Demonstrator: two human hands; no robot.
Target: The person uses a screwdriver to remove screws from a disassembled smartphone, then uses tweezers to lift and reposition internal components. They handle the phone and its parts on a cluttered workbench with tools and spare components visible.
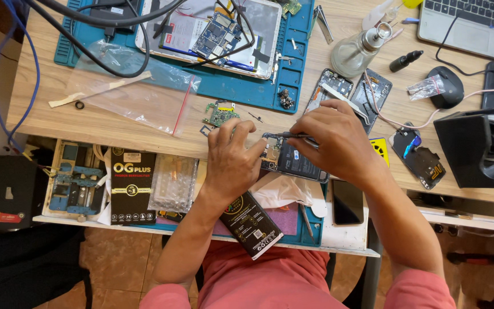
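My left hand (234, 154) grips the left end of an opened phone (293, 162) with its back off, held over the front edge of the wooden desk (115, 123). My right hand (335, 137) pinches a thin metal tool (293, 135), probably tweezers, whose tip touches the phone's upper inner part near my left fingers. A small green circuit board (220, 113) lies on the desk just beyond my left hand. A black phone battery (251, 224) rests under my left forearm on the open drawer.
A teal work mat (293, 63) carries a dismantled tablet (212, 34). Two phone frames (350, 91), a glass dispenser bottle (354, 51), a mouse (448, 86), a laptop (475, 20) and a black stand (475, 146) fill the right side. The drawer holds a black box (133, 186) and a dark phone (347, 201).
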